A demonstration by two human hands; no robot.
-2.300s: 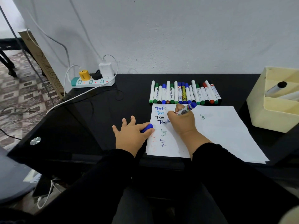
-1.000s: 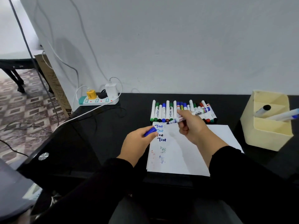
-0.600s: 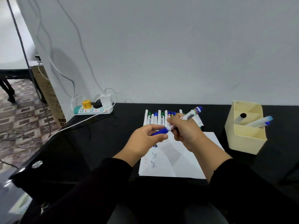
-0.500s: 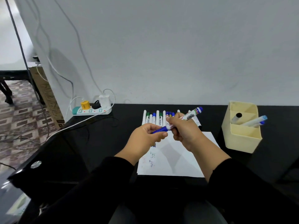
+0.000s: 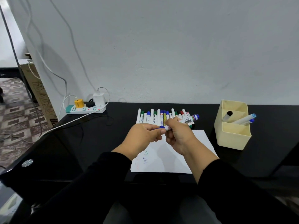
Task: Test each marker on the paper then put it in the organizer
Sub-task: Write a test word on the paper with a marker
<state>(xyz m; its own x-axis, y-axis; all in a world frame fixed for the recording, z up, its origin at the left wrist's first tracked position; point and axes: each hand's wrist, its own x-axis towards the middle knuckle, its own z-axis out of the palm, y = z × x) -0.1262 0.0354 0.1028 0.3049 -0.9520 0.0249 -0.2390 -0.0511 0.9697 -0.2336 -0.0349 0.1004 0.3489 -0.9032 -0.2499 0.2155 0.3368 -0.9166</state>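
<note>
My right hand (image 5: 177,135) grips a white marker with a blue end (image 5: 188,120), held level above the paper (image 5: 169,159). My left hand (image 5: 143,135) pinches the marker's blue cap (image 5: 161,127), which sits against the marker's tip end. The white sheet lies on the black desk below both hands and shows a few small scribbles. A row of several markers (image 5: 153,118) lies just behind the paper. The cream organizer (image 5: 233,133) stands at the right with three markers leaning inside.
A white power strip (image 5: 85,109) with a yellow plug and a white charger sits at the desk's back left, its cables trailing along the wall and the desk edge. The grey wall runs close behind. A patterned floor lies to the left.
My right hand lifted the marker off the paper after writing. Both hands came together above the sheet, and the blue cap in my left hand now meets the marker's tip.
</note>
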